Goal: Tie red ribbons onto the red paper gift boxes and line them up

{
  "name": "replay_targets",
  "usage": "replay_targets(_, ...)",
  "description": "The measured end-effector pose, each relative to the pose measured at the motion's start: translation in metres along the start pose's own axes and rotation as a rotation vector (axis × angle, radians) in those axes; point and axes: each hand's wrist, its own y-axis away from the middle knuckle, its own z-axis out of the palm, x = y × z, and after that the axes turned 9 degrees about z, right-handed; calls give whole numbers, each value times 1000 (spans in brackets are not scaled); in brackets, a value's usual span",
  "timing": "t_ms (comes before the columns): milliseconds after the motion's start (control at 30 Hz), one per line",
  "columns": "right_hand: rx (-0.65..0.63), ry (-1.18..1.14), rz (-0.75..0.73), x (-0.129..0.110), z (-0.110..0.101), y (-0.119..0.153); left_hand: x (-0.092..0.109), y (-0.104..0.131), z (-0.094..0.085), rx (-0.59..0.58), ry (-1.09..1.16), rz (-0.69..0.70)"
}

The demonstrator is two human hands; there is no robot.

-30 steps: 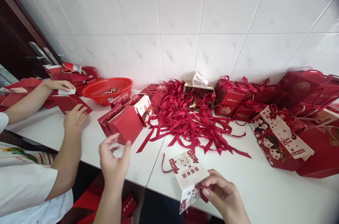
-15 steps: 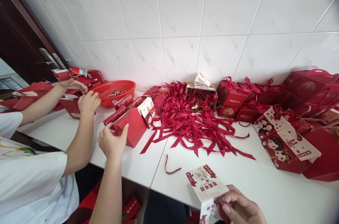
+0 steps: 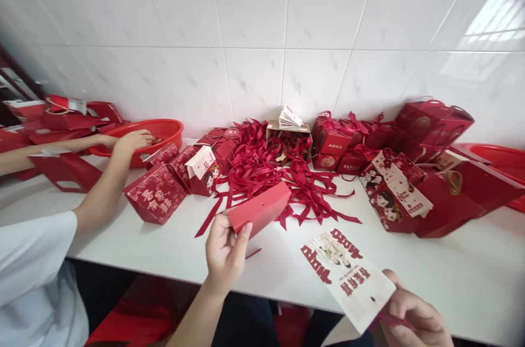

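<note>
My left hand (image 3: 227, 251) is closed around a small red gift box (image 3: 262, 207), lifted above the table in front of the ribbon heap. A small hole shows in the box's upper face. In my right hand (image 3: 414, 314), at the lower right, is a folded cream card (image 3: 348, 278) with red characters and a drawn couple. A dark red ribbon (image 3: 396, 321) is pinched in the same fingers, next to the card's lower edge. Part of a thin red strip (image 3: 254, 253) shows on the table behind my left thumb.
Loose red ribbons (image 3: 283, 183) lie heaped mid-table before an open carton (image 3: 289, 128) topped with cards. Red boxes (image 3: 156, 191) stand left; tied boxes (image 3: 334, 142) and larger ones (image 3: 394, 194) stand right. A co-worker's hands (image 3: 133, 142) reach to a red basket (image 3: 172, 131).
My left hand has lifted the red box and brought it rightward. My right hand has raised the card and ribbon. The view has turned right, and the co-worker's hands have moved to the basket.
</note>
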Motion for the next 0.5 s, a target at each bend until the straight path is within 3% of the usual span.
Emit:
replay_targets(133, 164, -19, -58, -19, 2, 2, -1, 22, 43, -79, 200, -60)
replay_targets(233, 238, 17, -113, -21, 0, -4, -8, 38, 63, -80, 295, -110)
replay_targets(367, 212, 53, -131, -6, -3, -18, -19, 44, 67, -186, 327, -231)
replay_targets(500, 124, 68, -93, 9, 4, -37, -28, 38, 62, -237, 301, -223)
